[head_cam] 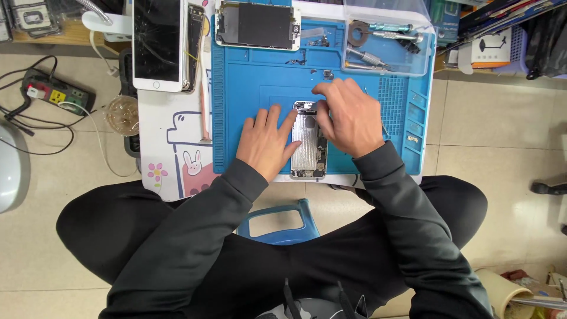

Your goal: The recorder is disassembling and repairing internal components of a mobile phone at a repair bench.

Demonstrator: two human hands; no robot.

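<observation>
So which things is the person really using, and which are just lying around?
In use:
left hand steadying the opened phone body
right hand at its top end
blue work mat

Lying about:
cracked white phone
detached screen
clear tray of tools
power strip

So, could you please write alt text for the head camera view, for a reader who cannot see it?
Seen from above, a seated person's left hand steadies an opened phone body on a blue work mat while the right hand works at its top end. A cracked white phone lies at the upper left, and a clear tray of tools sits at the upper right.
</observation>
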